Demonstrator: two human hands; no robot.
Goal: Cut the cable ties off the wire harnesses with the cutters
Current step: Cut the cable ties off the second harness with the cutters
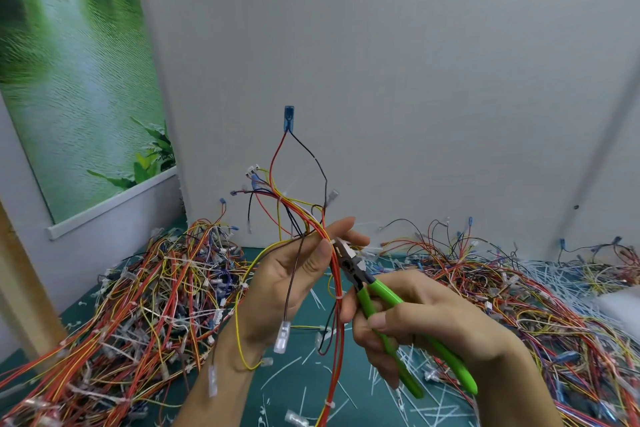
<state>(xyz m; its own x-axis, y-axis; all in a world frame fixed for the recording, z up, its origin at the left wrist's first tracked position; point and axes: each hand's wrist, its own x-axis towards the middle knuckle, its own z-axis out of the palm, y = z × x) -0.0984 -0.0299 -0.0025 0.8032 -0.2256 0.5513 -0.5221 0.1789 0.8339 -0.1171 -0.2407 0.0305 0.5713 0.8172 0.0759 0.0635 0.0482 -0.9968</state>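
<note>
We are holding a wire harness (304,215) up above the green bench (304,378), our left hand (294,274) pinching its wires between thumb and fingers, while our right hand (433,319) is gripping the green-handled cutters (374,284), their tip just beside the left thumb.

Green poster (69,80), grey wall (381,62), teal mat (284,395)

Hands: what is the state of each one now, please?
The left hand grips the wire harness.
The right hand grips the green cutters.

Left grip (291,282) raised, pinching, right grip (427,321) curled tight
</note>
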